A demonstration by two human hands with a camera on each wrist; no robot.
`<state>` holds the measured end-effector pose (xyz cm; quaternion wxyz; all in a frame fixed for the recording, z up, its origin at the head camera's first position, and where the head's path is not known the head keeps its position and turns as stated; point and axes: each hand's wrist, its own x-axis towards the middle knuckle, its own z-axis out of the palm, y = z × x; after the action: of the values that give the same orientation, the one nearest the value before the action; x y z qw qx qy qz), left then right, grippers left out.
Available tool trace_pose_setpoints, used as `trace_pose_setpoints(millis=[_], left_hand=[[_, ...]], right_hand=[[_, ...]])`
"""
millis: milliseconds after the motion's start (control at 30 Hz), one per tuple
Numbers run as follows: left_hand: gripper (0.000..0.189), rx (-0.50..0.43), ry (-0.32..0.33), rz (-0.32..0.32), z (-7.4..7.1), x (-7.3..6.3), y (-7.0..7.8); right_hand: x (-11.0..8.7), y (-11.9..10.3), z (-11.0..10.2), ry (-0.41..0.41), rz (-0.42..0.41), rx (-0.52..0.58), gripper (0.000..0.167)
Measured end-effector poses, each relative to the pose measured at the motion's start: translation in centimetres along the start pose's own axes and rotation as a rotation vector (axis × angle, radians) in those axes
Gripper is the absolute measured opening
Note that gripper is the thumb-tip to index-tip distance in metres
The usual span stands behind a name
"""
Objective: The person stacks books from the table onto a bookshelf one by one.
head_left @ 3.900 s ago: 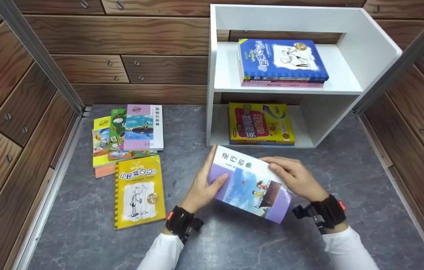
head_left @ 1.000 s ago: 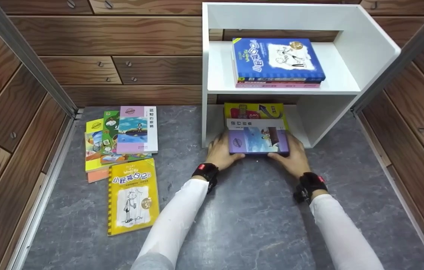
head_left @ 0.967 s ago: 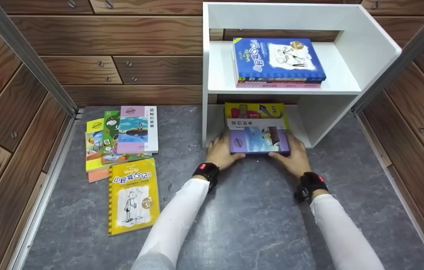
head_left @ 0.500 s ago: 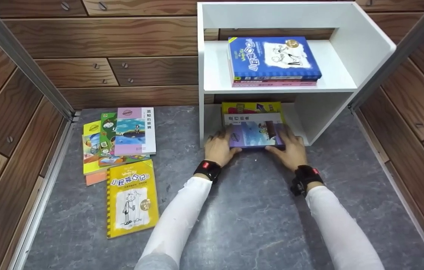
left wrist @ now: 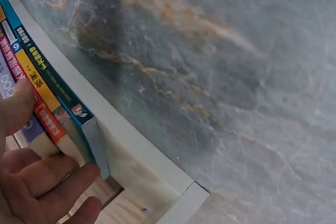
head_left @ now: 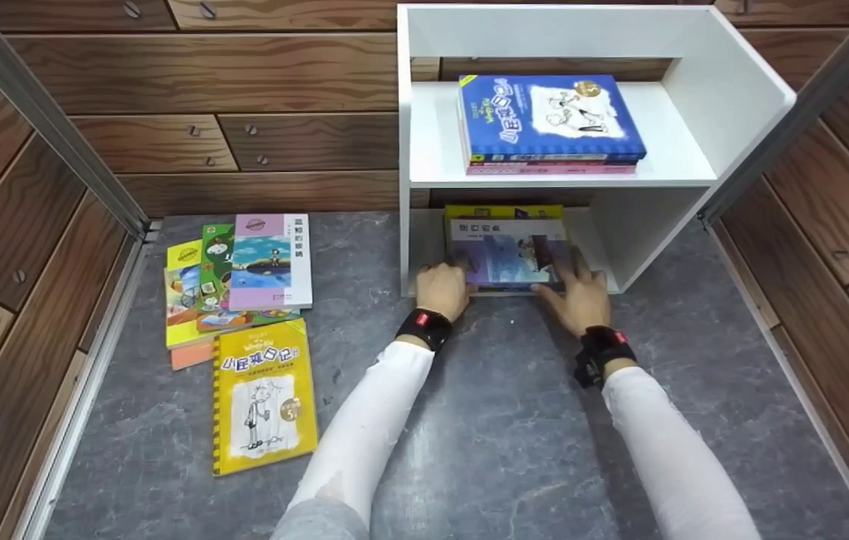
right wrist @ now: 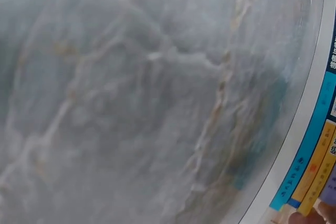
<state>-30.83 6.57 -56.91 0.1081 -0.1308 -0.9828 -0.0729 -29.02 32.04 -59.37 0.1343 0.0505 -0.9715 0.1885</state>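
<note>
A purple-and-white book (head_left: 511, 259) lies flat on the yellow book (head_left: 503, 211) in the lower compartment of the white bookshelf (head_left: 732, 97). My left hand (head_left: 439, 291) is at the stack's left front corner; in the left wrist view its thumb touches the spines (left wrist: 50, 85) while the loosely bent fingers (left wrist: 44, 177) reach along the end of the books. On the right side, my right hand (head_left: 580, 300) has its fingers spread, running back along the purple book's edge. Only its fingertips (right wrist: 310, 217) show in the right wrist view, beside the spines (right wrist: 307, 166).
A blue book (head_left: 552, 116) tops a pile on the upper shelf. On the grey marbled floor (head_left: 484, 435) to the left lie a yellow spiral-patterned book (head_left: 265, 397) and overlapping books, topped by another purple-and-white one (head_left: 263, 262). Wood-patterned walls (head_left: 192, 75) enclose the area.
From between both hands over the floor, the purple-and-white book went into the lower compartment. Over the last second it slid further back and settled onto the yellow book; the right fingers spread.
</note>
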Motion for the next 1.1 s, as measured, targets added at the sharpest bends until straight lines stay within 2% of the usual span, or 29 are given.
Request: trace_pose_setpoints(millis=[167,367,733,967,1100], left_hand=[[0.03,0.001,0.007,-0.041,-0.03,0.14,-0.12],[0.011,0.005,0.024,-0.04,0.14,0.19,-0.17],[0.02,0.01,0.053,-0.036,0.21,0.48,0.06],[0.022,0.03,0.068,-0.029,0.33,0.14,0.24],[0.022,0.035,0.049,-0.032,0.33,0.13,0.38]], right_hand=[[0.21,-0.46,-0.06,-0.024,0.029,-0.017,0.076],[0.44,-0.89,-0.12,-0.041,0.058,-0.038,0.076],[0.57,-0.89,-0.04,0.013,0.044,-0.046,0.076],[0.43,-0.86,0.03,0.007,0.056,-0.03,0.075],[0.42,-0.94,-0.06,0.018,0.051,-0.036,0.076]])
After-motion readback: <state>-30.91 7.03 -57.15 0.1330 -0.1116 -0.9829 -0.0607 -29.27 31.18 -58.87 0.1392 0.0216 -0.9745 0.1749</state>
